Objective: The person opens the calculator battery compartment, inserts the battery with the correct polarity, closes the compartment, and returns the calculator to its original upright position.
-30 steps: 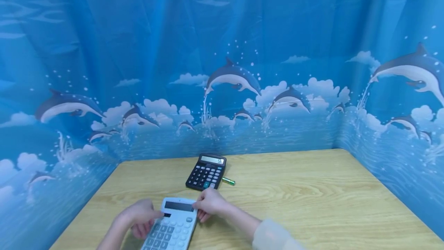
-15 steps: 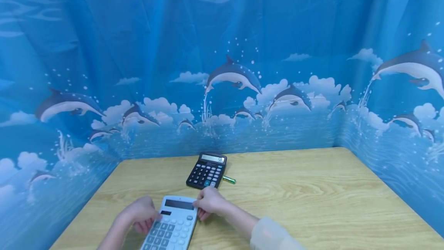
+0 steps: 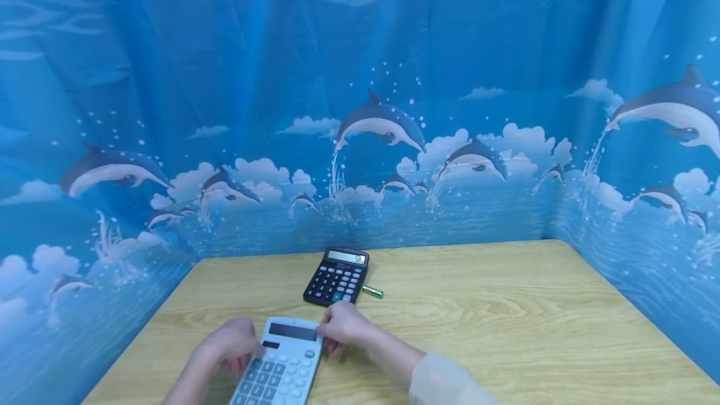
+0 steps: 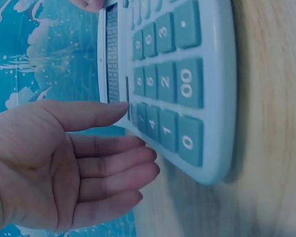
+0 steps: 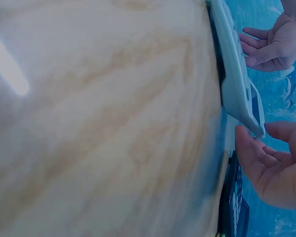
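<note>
A pale white-blue desktop calculator [image 3: 284, 358] lies at the table's near edge, its dark display blank in the head view. My left hand [image 3: 230, 339] holds its left edge: in the left wrist view the thumb [image 4: 101, 113] lies on the face near the small dark panel, and the other fingers reach to the edge, only slightly bent. At the top right corner, my right hand [image 3: 342, 324] pinches the calculator between thumb and fingers. The right wrist view shows this calculator [image 5: 237, 74] side-on, with its display end raised.
Behind my right hand lies a black calculator [image 3: 336, 277], digits lit on its display. A green cylinder like a battery [image 3: 372, 291] lies beside it. The wooden table [image 3: 506, 311] is walled by a blue dolphin-print curtain [image 3: 360, 30].
My left thumb has slid slightly down the pale calculator's face, off the small dark panel. The right hand keeps its pinch at the corner. The view has shifted slightly.
</note>
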The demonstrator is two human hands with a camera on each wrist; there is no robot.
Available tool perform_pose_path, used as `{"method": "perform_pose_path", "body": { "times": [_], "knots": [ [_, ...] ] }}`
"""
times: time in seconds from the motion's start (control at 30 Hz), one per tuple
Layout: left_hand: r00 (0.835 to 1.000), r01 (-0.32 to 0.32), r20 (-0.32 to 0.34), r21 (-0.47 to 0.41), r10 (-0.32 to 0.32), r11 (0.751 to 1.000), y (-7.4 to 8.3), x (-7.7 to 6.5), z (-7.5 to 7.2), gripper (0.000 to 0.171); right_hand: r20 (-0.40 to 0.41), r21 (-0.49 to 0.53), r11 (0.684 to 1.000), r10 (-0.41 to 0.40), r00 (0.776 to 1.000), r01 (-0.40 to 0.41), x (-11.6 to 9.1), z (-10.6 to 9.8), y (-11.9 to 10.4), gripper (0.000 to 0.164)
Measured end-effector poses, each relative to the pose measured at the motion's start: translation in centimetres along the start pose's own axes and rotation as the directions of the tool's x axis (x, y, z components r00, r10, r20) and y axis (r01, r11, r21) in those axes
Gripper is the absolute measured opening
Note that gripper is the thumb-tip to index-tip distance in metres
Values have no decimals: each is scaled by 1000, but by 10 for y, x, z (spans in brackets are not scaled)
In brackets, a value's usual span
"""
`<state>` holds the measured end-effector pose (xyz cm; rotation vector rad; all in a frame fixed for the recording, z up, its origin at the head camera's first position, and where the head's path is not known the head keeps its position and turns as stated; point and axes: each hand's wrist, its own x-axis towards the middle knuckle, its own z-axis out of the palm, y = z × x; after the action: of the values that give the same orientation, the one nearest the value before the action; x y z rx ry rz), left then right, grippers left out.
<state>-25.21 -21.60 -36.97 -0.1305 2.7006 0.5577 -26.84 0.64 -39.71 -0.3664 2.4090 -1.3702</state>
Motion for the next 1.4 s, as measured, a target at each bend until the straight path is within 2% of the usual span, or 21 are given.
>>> {"method": "perform_pose_path", "body": {
  "times": [0.1, 0.2, 0.37, 0.63, 0.8, 0.9, 1.03, 1.13, 1.4],
  "knots": [
    [999, 12, -36, 27, -11, 1000, 7, 0, -3, 24, -11, -73, 997, -39, 999, 38, -1, -8, 2, 14],
    [995, 8, -103, 45, -3, 999, 14, 0, -5, 29, -41, -133, 989, -78, 996, 72, -2, -17, 4, 15],
    [983, -4, -185, 39, 11, 999, 27, 6, -7, 36, -96, -179, 978, -125, 987, 107, 0, -34, 10, 13],
    [951, -70, -300, 35, 77, 997, 47, 16, -1, 32, -187, -243, 955, -218, 958, 170, 5, -61, 20, 6],
    [942, -81, -328, -1, 76, 997, 61, 24, 4, 35, -260, -250, 952, -242, 935, 177, 9, -74, 24, 7],
    [936, -91, -345, -26, 76, 996, 70, 29, 7, 37, -313, -245, 960, -208, 927, 133, 12, -80, 25, 9],
    [924, -112, -371, -41, 89, 993, 79, 36, 8, 38, -379, -267, 959, -200, 903, 101, 20, -88, 25, 7],
    [927, -104, -369, -65, 73, 992, 83, 42, 8, 40, -410, -289, 952, -217, 886, 99, 29, -93, 26, 5],
    [938, -75, -345, -81, 43, 994, 87, 54, 13, 42, -426, -278, 957, -199, 882, 82, 47, -100, 30, 12]
  ]
}}
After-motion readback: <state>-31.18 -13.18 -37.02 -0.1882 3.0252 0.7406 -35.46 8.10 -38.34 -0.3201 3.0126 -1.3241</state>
